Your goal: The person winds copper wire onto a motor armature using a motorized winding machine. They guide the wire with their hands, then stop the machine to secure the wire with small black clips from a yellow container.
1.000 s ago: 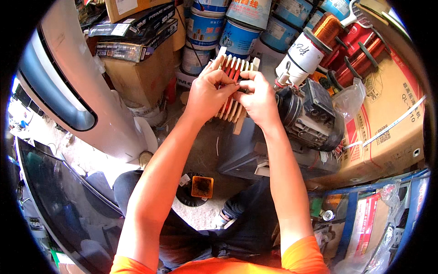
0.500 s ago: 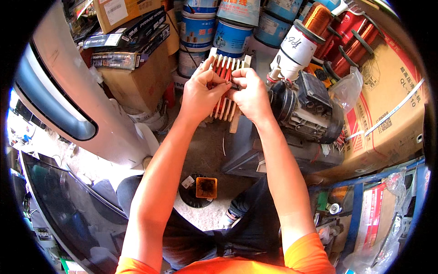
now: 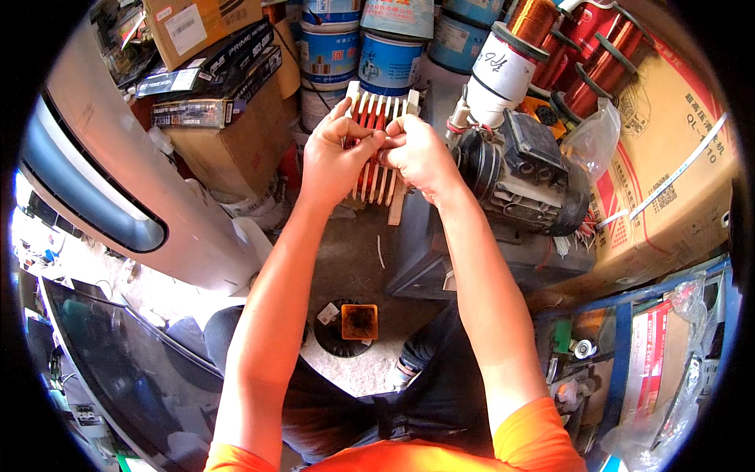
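Note:
In front of me is a slatted coil-winding former (image 3: 395, 206) with pale, parallel strips. Red windings (image 3: 378, 123) show between the strips. My left hand (image 3: 332, 157) lies over its left side, thumb and forefinger pinched together near the middle. From the right, my right hand (image 3: 429, 160) meets it, fingers curled and their tips pressed close to the left fingertips. Whatever lies in the two pinches is too small or too covered to make out. My hands hide the centre of the former.
An electric motor (image 3: 525, 177) stands on a dark grey block to the right, with copper wire spools (image 3: 602, 90) behind. Blue buckets (image 3: 389, 59) stack at the back. Cartons (image 3: 228, 149) rise at left beside a tall white cabinet (image 3: 149, 181). An orange square container (image 3: 359, 322) sits below.
The whole view has shifted slightly. My right fingers have moved in toward the left fingertips and curled more tightly; both hands stay at the former.

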Motion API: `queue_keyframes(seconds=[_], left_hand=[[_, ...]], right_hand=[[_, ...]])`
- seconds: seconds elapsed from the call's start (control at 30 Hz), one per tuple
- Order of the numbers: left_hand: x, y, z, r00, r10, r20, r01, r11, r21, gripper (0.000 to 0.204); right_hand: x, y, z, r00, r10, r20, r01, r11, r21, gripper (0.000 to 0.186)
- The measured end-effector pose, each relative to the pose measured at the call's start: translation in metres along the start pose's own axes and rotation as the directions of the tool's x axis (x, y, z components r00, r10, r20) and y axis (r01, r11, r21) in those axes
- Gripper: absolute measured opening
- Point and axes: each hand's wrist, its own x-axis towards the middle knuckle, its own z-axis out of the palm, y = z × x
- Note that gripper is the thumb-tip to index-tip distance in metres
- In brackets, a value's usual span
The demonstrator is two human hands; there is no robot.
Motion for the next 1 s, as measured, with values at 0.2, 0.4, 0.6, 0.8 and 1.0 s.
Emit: queue_keyframes(seconds=[0.2, 0.4, 0.6, 0.8, 1.0], left_hand=[[-0.003, -0.001, 0.002, 1.0, 0.006, -0.017, -0.006, 1.0, 0.011, 0.011], [-0.003, 0.008, 0.0, 0.999, 0.015, 0.045, -0.011, 0.995, -0.095, 0.011], [-0.002, 0.004, -0.003, 0.995, -0.039, 0.087, 0.052, 0.987, -0.151, 0.011], [0.003, 0.006, -0.013, 0.988, -0.016, 0.154, 0.021, 0.999, -0.03, 0.01], [0.007, 0.024, -0.024, 0.954, 0.105, 0.281, -0.166, 0.965, 0.204, 0.01]], right_hand=[[-0.005, 0.005, -0.005, 0.994, 0.087, 0.061, -0.091, 0.993, 0.071, 0.025], [-0.003, 0.01, -0.006, 0.991, 0.103, 0.085, -0.109, 0.992, 0.064, 0.021], [-0.005, 0.009, -0.003, 0.993, 0.082, 0.088, -0.087, 0.995, 0.055, 0.02], [-0.002, 0.003, -0.004, 0.986, 0.113, 0.12, -0.123, 0.989, 0.084, 0.022], [-0.004, 0.004, -0.005, 0.985, 0.096, 0.142, -0.109, 0.99, 0.085, 0.022]])
